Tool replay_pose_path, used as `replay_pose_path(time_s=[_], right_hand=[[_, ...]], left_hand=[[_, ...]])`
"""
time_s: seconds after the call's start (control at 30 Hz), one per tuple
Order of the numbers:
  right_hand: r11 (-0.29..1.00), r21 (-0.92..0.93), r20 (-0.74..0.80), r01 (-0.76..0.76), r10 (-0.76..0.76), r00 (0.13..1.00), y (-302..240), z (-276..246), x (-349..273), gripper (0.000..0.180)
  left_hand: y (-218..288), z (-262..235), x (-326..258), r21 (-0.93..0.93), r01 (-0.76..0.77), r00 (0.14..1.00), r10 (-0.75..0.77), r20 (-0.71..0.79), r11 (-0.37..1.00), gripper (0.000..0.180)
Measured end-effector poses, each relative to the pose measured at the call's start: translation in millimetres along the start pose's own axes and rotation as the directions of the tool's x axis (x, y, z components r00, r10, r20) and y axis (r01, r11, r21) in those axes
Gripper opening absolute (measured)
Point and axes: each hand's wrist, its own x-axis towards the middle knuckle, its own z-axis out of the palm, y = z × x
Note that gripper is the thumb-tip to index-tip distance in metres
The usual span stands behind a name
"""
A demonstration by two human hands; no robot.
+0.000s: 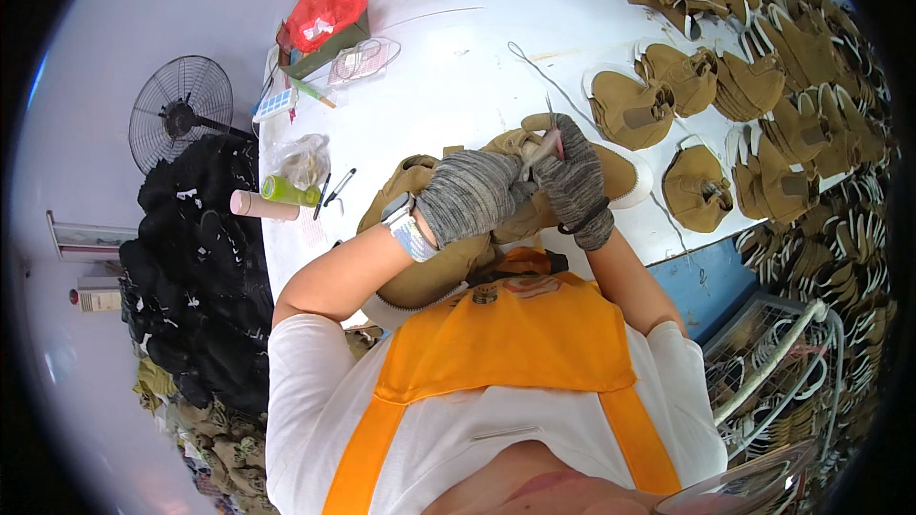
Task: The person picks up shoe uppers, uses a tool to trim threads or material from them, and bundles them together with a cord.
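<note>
Tan shoe upper (508, 141) and small silvery tool (544, 149)
Left grip (468, 193) pinches the upper; right grip (572, 172), at the upper's right, is closed around the tool.

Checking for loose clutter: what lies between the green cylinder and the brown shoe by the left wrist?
Two dark pens lie there on the white table, nearer the green cylinder than the brown shoe; the head view shows it.
</note>
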Motion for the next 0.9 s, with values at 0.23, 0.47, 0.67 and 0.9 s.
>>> replay_pose_path(time_s=[0.23,0.47,0.67,0.9], right_hand=[[0.901,-0.405,0.071,0.156,-0.139,0.988,18,-3,11,0.039],[0.867,-0.485,0.007,0.113,-0.126,0.992,23,-14,8,0.03],[0.852,-0.472,0.034,0.227,-0.24,0.97,19,-3,-8,0.027],[0.76,-0.596,0.186,0.259,-0.183,0.965,-50,-1,-6,0.046]], left_hand=[[-27,14,-9,-0.143,-0.054,0.994,0.041,-0.097,0.988,0.023],[-48,-8,-38,0.051,-0.174,0.955,0.181,-0.237,0.984,0.02],[-93,18,-48,0.237,-0.262,0.838,0.343,-0.424,0.935,0.013],[-100,27,-37,0.033,-0.286,0.876,0.276,-0.397,0.958,0.012]])
